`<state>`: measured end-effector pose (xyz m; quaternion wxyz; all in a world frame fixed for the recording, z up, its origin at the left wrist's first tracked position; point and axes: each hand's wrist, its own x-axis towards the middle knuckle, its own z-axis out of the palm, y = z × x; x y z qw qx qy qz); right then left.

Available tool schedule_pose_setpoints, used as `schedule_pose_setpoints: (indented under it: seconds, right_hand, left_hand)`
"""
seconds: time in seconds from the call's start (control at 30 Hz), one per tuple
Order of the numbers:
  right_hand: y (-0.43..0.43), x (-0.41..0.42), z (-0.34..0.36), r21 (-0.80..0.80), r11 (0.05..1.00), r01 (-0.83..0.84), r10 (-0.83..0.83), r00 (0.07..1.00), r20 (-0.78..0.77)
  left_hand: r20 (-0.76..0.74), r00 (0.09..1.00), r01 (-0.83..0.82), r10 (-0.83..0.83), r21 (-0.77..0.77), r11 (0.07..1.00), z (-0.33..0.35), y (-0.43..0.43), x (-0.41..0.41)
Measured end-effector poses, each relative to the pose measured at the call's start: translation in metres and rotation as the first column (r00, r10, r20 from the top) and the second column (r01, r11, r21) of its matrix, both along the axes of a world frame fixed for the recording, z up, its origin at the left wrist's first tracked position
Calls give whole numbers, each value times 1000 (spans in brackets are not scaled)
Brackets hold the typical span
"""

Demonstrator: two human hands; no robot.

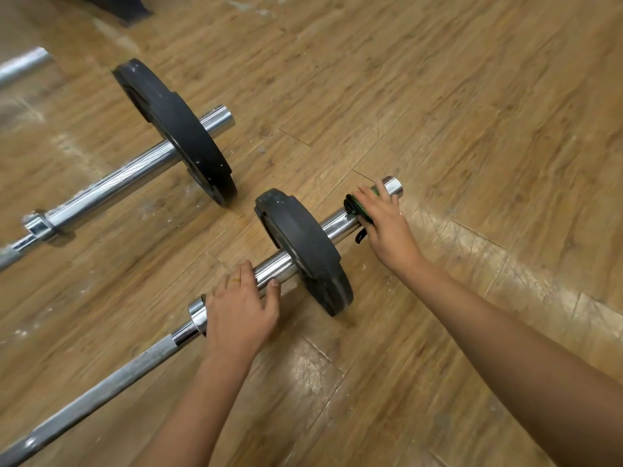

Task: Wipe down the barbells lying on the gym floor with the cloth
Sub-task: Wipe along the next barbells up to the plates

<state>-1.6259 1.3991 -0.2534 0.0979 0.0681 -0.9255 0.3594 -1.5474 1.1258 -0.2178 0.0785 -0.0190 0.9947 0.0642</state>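
The near barbell [101, 396] lies diagonally on the wood floor, a black plate [303, 247] on its chrome sleeve. My left hand [241, 308] curls over the sleeve just inside the plate, beside the collar. Outside the plate, my right hand [384, 220] presses a dark green and black cloth [357, 210] around the sleeve, close to its end [392, 187]. A second barbell [111, 187] with its own black plate [175, 129] lies parallel, farther left.
A third chrome bar [23, 64] pokes in at the upper left edge. A dark object [124, 8] sits at the top edge. Scuffed wood floor [472, 112] stretches to the right of the barbells.
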Motion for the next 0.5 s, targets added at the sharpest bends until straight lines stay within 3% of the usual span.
schedule_pose_setpoints:
  seconds: [0.5]
  right_hand:
    - [8, 11, -31, -171, 984, 40, -61, 991, -120]
  left_hand:
    - [-30, 997, -65, 66, 38, 997, 3, 16, 24]
